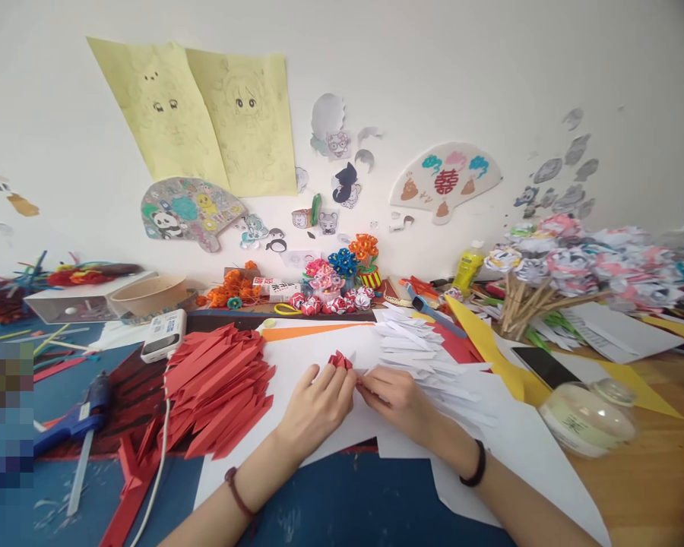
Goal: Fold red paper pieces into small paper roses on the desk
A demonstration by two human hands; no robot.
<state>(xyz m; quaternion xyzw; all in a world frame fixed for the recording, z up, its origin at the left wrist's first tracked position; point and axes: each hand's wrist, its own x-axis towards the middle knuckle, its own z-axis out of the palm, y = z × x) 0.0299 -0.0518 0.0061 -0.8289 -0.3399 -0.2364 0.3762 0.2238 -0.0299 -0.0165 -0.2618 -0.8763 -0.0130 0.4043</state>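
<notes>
A small folded red paper piece point(340, 359) shows above the fingers of my left hand point(322, 403), which is closed around it. My right hand point(397, 395) meets it from the right, fingertips pinched together by the red paper; what exactly they grip is hidden. Both hands are over white paper sheets point(302, 357). Left of them lies a heap of folded red paper strips point(222, 387). On the other side, a pile of folded white paper strips point(416, 346) reaches behind my right hand.
A blue glue gun point(83, 418) lies at left, near a white device point(164, 334) with a cable. At right are a black phone point(547, 366), a clear jar point(590, 418) and a bundle of paper flowers point(570, 258) on sticks. Paper flower pots point(324, 277) line the wall.
</notes>
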